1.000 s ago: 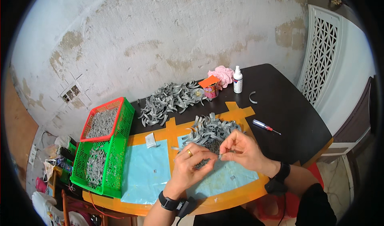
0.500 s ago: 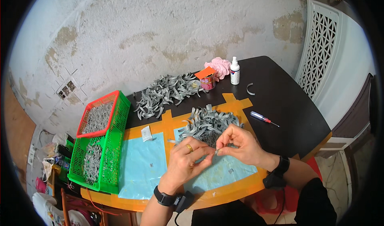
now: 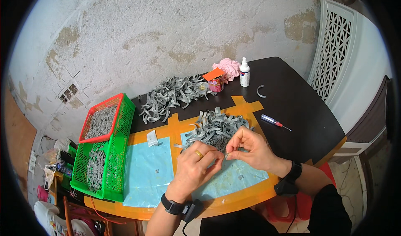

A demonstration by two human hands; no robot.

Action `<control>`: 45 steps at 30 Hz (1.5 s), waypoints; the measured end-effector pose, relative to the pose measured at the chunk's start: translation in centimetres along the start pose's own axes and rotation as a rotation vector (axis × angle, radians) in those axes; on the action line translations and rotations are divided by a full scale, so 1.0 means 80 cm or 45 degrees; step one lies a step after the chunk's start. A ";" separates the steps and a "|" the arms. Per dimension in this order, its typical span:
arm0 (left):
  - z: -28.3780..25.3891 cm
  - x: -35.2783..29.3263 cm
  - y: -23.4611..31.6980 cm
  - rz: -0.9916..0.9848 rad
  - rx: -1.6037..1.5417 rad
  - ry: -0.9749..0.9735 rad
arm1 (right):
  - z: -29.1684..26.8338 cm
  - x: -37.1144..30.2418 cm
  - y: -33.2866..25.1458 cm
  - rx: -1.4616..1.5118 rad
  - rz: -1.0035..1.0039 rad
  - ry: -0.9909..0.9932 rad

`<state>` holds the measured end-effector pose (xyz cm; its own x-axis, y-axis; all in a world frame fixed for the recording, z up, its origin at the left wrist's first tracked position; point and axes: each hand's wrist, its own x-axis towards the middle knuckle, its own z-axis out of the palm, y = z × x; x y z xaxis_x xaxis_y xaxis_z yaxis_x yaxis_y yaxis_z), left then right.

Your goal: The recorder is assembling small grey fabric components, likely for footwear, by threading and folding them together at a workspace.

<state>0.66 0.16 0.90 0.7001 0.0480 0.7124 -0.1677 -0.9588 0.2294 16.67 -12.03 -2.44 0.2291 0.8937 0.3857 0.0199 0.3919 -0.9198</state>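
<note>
My left hand (image 3: 196,166), with a gold ring, and my right hand (image 3: 250,148) meet over the light blue mat (image 3: 146,173). Their fingertips pinch a small grey curved strip (image 3: 224,154) between them. Just behind them lies a heap of grey curved strips (image 3: 217,125) on the orange-taped area. A second, larger heap of grey strips (image 3: 173,96) sits farther back on the dark table (image 3: 292,106). Both wrists wear black bands.
A green basket (image 3: 106,161) with a red basket (image 3: 102,119) on it, both holding grey pieces, stands at the left. A red-handled screwdriver (image 3: 273,122), a white bottle (image 3: 244,72), a small can (image 3: 216,82), a pink cloth (image 3: 227,67) and one loose strip (image 3: 260,91) lie at the back right.
The view has shifted slightly. My hands have stayed together over the mat, working the small grey strip, with the fingers closing tighter.
</note>
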 end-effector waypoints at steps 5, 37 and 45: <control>-0.001 0.002 0.003 0.076 0.097 -0.022 | -0.002 0.001 0.003 0.003 0.064 0.005; 0.004 -0.008 0.001 -0.470 -0.540 -0.018 | -0.004 0.003 -0.009 0.261 0.150 -0.027; -0.004 -0.003 -0.001 -0.434 -0.502 -0.104 | -0.003 0.002 -0.007 0.152 0.097 -0.072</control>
<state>0.27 0.35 0.91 0.8098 0.3013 0.5034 -0.1584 -0.7138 0.6822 16.94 -12.16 -1.91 0.1701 0.9314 0.3219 -0.1120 0.3428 -0.9327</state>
